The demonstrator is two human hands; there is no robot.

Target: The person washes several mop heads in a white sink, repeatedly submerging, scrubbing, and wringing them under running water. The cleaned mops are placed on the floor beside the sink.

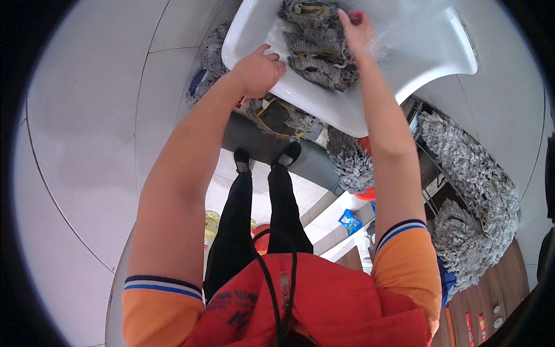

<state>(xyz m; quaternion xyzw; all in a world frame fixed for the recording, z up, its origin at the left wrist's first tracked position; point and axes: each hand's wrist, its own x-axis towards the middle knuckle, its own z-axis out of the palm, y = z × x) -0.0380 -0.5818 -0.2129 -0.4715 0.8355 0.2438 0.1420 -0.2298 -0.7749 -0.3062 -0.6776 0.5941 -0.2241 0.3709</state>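
Wet grey mop heads with yellow trim lie in a white ceramic basin. My right hand is at their right edge, thumb raised, with a small red thing by the fingers; whether it grips anything is unclear. Water sprays just right of that hand. At the basin's front left rim is my left hand, its fingers bent and partly hidden from above, near the mop heads but apart from them.
Another mop head with yellow trim lies below the basin. Fluffy grey mop heads hang over a metal rack at the right. A grey one rests by a red container. A blue packet lies lower down. Tiled wall surrounds the basin.
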